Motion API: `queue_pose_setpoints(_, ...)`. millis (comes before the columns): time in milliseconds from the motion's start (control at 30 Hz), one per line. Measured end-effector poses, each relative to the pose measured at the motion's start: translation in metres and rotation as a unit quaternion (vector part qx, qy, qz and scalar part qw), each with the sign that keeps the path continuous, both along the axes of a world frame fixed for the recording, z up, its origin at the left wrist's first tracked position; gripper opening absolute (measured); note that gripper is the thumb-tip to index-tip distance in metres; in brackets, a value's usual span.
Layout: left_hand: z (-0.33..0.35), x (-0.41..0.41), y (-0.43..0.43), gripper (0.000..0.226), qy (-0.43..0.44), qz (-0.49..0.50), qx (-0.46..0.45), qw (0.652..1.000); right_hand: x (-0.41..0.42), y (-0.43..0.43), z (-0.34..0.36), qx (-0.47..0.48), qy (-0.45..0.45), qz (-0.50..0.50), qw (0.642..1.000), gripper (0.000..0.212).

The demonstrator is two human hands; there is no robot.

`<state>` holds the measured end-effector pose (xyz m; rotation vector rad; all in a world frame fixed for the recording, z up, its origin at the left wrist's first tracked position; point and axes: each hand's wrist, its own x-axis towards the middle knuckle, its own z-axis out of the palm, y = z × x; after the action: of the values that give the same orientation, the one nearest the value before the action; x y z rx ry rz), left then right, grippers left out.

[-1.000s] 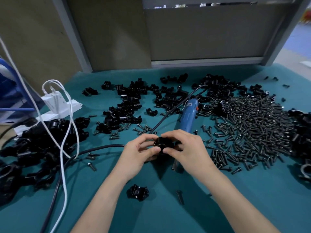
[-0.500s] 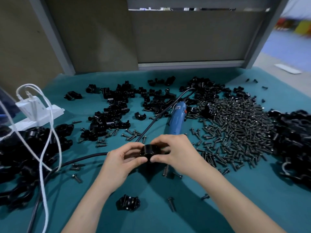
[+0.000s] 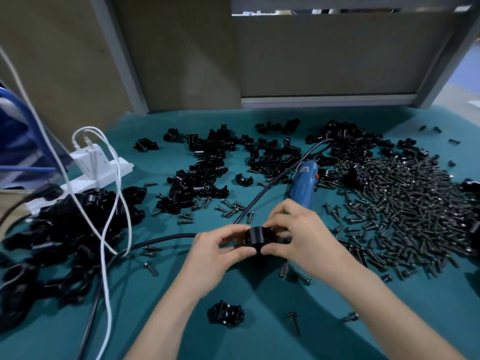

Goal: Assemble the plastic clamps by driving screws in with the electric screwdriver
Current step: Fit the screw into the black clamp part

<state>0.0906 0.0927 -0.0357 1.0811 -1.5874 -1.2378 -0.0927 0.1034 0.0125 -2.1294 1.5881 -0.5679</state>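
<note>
A black plastic clamp (image 3: 255, 237) is held just above the teal table (image 3: 161, 302) at the centre. My left hand (image 3: 218, 253) pinches its left side with thumb and fingers. My right hand (image 3: 298, 237) grips its right side, fingers curled over the top. The blue electric screwdriver (image 3: 304, 183) lies on the table just behind my right hand, untouched. A large heap of black screws (image 3: 405, 203) spreads to the right. Loose clamp halves (image 3: 205, 167) are piled behind.
Another black clamp (image 3: 226, 313) lies near the front edge between my forearms, with loose screws (image 3: 293, 322) beside it. Assembled black clamps (image 3: 62, 229) are heaped at left. A white power strip (image 3: 96, 167) with white cables (image 3: 114, 229) and a black cord (image 3: 155, 241) cross the left side.
Both hands keep hold of the clamp and have turned it slightly between the fingers. The camera view has shifted a little; nothing else on the table moved.
</note>
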Motion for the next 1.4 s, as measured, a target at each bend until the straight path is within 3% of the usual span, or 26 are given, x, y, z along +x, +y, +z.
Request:
queue_pose_setpoints(467,-0.005,-0.008,0.004,0.054,-0.019,0.002,-0.042,0.999,0.001,-0.002,0.005,0.000,0.035,0.027,0.999,0.034)
queue_pose_setpoints(667,-0.005,-0.008,0.004,0.043,0.001,0.000,-0.044,0.999,0.003,-0.002,0.006,-0.001,0.040,0.024,0.999,0.031)
queue_pose_setpoints(867,-0.006,-0.008,0.003,0.038,-0.005,0.004,-0.055,0.998,-0.015,0.003,0.011,0.029,0.012,0.033,0.999,0.057)
queue_pose_setpoints(1000,-0.007,-0.009,0.003,0.034,-0.006,-0.001,-0.034,0.999,-0.043,-0.016,0.024,-0.051,0.017,-0.075,0.996,0.033)
queue_pose_setpoints(1100,-0.006,-0.009,0.002,0.035,-0.012,-0.001,-0.033,0.999,-0.040,-0.050,0.033,-0.066,0.069,-0.111,0.989,0.020)
queue_pose_setpoints(1233,-0.006,-0.008,0.004,0.036,-0.016,-0.007,-0.044,0.999,-0.002,-0.091,0.035,-0.023,0.112,-0.051,0.992,0.019)
queue_pose_setpoints(1300,-0.008,-0.009,0.005,0.035,-0.017,-0.003,-0.050,0.999,0.019,-0.100,0.026,0.030,0.163,-0.044,0.985,0.008)
queue_pose_setpoints(1400,-0.008,-0.010,0.007,0.035,-0.018,0.004,-0.060,0.998,0.038,-0.100,0.009,0.102,0.195,-0.051,0.974,0.031)
